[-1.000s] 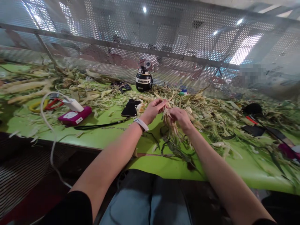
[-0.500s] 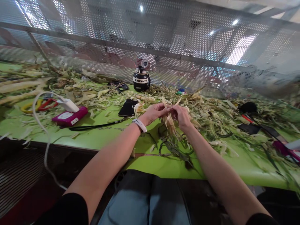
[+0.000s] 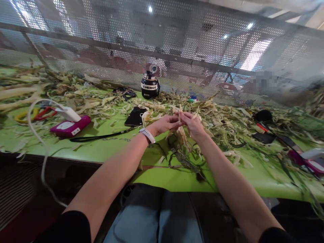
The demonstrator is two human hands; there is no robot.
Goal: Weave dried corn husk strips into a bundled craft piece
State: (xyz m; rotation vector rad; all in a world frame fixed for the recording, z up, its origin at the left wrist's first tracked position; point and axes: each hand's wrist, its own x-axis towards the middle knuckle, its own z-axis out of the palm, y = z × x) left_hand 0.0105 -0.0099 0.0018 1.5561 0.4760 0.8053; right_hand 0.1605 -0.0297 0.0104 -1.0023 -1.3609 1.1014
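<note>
My left hand point(image 3: 165, 124) and my right hand point(image 3: 192, 125) meet above the green table, fingertips close together. Both are closed on a bundle of pale dried corn husk point(image 3: 181, 133), whose strips hang below the fingers and stick up a little above them. The fingers hide the part of the husk between them. Dark green, wilted leaves point(image 3: 186, 162) lie just below the hands. Left of my left hand, a black phone point(image 3: 135, 116) lies flat, with a piece of husk against its right edge.
A black jug labelled ENERGY point(image 3: 150, 87) stands before the perforated metal screen point(image 3: 162, 40). At left are a magenta power bank point(image 3: 71, 126) with a white cable and red-handled scissors point(image 3: 45, 113). Husk scraps point(image 3: 227, 130) cover much of the green table point(image 3: 106, 148).
My fingers have shifted slightly on the husk, the right hand's fingers now reaching further over the left's. The whole view has moved a little, so everything sits slightly further left.
</note>
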